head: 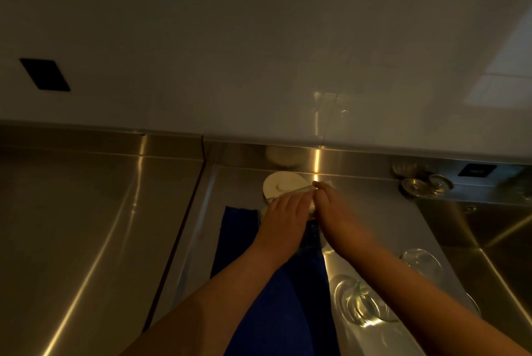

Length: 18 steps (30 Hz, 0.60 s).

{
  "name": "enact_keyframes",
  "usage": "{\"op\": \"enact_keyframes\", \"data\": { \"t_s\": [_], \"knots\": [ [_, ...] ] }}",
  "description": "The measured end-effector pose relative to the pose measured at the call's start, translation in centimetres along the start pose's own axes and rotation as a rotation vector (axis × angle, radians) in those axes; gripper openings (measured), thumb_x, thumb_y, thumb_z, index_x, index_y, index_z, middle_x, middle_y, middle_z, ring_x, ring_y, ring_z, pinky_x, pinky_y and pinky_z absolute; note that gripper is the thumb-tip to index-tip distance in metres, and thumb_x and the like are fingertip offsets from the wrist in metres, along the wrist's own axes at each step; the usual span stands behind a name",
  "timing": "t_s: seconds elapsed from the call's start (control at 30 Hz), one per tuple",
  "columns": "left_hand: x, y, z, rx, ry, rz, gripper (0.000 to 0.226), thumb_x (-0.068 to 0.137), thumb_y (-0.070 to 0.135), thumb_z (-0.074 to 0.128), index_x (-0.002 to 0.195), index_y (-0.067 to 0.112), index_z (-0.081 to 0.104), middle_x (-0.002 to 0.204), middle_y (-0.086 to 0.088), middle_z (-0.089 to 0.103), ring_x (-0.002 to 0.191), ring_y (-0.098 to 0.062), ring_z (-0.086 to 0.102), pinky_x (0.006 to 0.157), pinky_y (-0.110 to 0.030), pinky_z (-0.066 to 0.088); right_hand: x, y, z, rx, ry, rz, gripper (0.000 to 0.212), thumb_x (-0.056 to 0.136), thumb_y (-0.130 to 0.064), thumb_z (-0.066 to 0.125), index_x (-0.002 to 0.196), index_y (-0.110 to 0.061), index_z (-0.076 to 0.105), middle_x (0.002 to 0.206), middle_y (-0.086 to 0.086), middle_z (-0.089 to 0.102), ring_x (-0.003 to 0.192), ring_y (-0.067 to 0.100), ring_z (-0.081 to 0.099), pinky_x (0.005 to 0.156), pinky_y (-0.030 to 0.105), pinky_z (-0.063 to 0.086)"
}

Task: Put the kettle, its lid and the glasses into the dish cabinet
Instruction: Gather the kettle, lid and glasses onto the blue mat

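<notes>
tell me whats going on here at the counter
A person leans over a steel counter, both hands on a clear glass item lying on a blue cloth. The left hand rests on top of it; the right hand takes it from the side, the exact grip unclear. A white round lid sits just behind, and clear glasses wait to the right.
</notes>
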<state>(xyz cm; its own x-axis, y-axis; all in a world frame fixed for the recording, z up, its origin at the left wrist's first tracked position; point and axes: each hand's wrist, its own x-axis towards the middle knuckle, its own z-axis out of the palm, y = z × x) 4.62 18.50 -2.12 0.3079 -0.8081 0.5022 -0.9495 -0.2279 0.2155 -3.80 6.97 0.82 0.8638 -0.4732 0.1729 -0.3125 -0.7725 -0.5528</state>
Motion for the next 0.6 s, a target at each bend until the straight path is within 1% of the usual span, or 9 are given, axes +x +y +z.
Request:
{"op": "enact_keyframes", "data": {
  "t_s": [0.07, 0.13, 0.2, 0.23, 0.3, 0.33, 0.4, 0.5, 0.6],
  "knots": [
    [-0.3, -0.3, -0.2, -0.002, 0.015, -0.050, 0.073, 0.062, 0.014, 0.085, 0.127, 0.006, 0.053, 0.119, -0.009, 0.063, 0.101, -0.024, 0.064, 0.085, -0.037, 0.053, -0.2, -0.4, -0.1, -0.097, -0.001, -0.128, 0.052, 0.094, -0.024, 0.052, 0.140, -0.008, 0.034, 0.149, 0.012, 0.031, 0.134, 0.022, 0.032, 0.105, 0.021, 0.022],
    [-0.7, -1.2, -0.4, 0.026, 0.023, -0.064, 0.069, 0.065, 0.010, 0.083, 0.128, 0.005, 0.054, 0.117, -0.010, 0.063, 0.096, -0.025, 0.064, 0.082, -0.038, 0.053, -0.9, -0.3, 0.3, -0.114, 0.030, -0.193, 0.063, 0.088, -0.020, 0.062, 0.142, -0.007, 0.032, 0.151, 0.012, 0.024, 0.135, 0.021, 0.029, 0.106, 0.023, 0.023],
    [-1.0, -1.8, -0.6, 0.042, -0.008, -0.085, 0.066, 0.072, 0.007, 0.077, 0.132, 0.005, 0.050, 0.117, -0.012, 0.061, 0.096, -0.026, 0.062, 0.083, -0.038, 0.052, -1.6, -0.4, 1.0, 0.008, 0.078, -0.128, 0.063, 0.089, -0.024, 0.061, 0.142, -0.010, 0.031, 0.151, 0.008, 0.024, 0.136, 0.018, 0.027, 0.110, 0.027, 0.024],
    [-1.0, -1.9, -0.7, 0.044, -0.039, -0.103, 0.065, 0.076, 0.008, 0.073, 0.135, 0.005, 0.046, 0.120, -0.012, 0.059, 0.099, -0.027, 0.060, 0.085, -0.039, 0.050, -1.8, -0.5, 1.5, 0.065, 0.093, -0.091, 0.059, 0.089, -0.024, 0.059, 0.140, -0.011, 0.034, 0.150, 0.008, 0.028, 0.135, 0.020, 0.030, 0.111, 0.034, 0.029],
    [-0.6, -1.8, -0.9, 0.053, -0.086, -0.126, 0.065, 0.084, 0.009, 0.064, 0.142, 0.009, 0.036, 0.129, -0.010, 0.052, 0.108, -0.027, 0.053, 0.091, -0.038, 0.044, -1.8, -0.5, 2.2, 0.165, 0.135, -0.057, 0.044, 0.090, -0.022, 0.057, 0.131, -0.013, 0.043, 0.139, 0.011, 0.042, 0.124, 0.024, 0.044, 0.101, 0.045, 0.040],
    [-0.3, -1.8, -0.9, 0.057, -0.102, -0.125, 0.066, 0.085, 0.008, 0.061, 0.144, 0.011, 0.032, 0.132, -0.009, 0.049, 0.112, -0.027, 0.049, 0.093, -0.038, 0.040, -1.6, -0.7, 2.3, 0.206, 0.166, -0.059, 0.036, 0.092, -0.020, 0.055, 0.126, -0.014, 0.047, 0.132, 0.011, 0.048, 0.118, 0.023, 0.050, 0.096, 0.046, 0.043],
    [0.3, -1.7, -0.8, 0.043, -0.122, -0.123, 0.068, 0.084, 0.004, 0.059, 0.145, 0.012, 0.029, 0.135, -0.010, 0.045, 0.117, -0.028, 0.045, 0.098, -0.039, 0.035, -1.2, -1.0, 2.3, 0.242, 0.197, -0.058, 0.029, 0.093, -0.018, 0.051, 0.122, -0.018, 0.048, 0.121, 0.006, 0.055, 0.108, 0.016, 0.055, 0.090, 0.044, 0.048],
    [0.8, -1.9, -0.9, 0.017, -0.117, -0.143, 0.066, 0.084, 0.004, 0.059, 0.143, 0.013, 0.031, 0.135, -0.010, 0.044, 0.119, -0.027, 0.043, 0.099, -0.038, 0.032, -0.5, -0.8, 1.7, 0.207, 0.155, -0.035, 0.034, 0.095, -0.017, 0.048, 0.129, -0.014, 0.044, 0.125, 0.007, 0.053, 0.111, 0.015, 0.053, 0.094, 0.039, 0.046],
    [0.8, -2.3, -0.4, -0.038, -0.081, -0.186, 0.062, 0.088, 0.008, 0.056, 0.144, 0.014, 0.029, 0.139, -0.008, 0.040, 0.122, -0.024, 0.039, 0.102, -0.035, 0.029, 0.3, -0.8, 0.6, 0.185, 0.093, -0.100, 0.028, 0.094, -0.022, 0.052, 0.121, -0.017, 0.049, 0.115, 0.001, 0.055, 0.099, 0.009, 0.055, 0.084, 0.040, 0.049]
  ]
}}
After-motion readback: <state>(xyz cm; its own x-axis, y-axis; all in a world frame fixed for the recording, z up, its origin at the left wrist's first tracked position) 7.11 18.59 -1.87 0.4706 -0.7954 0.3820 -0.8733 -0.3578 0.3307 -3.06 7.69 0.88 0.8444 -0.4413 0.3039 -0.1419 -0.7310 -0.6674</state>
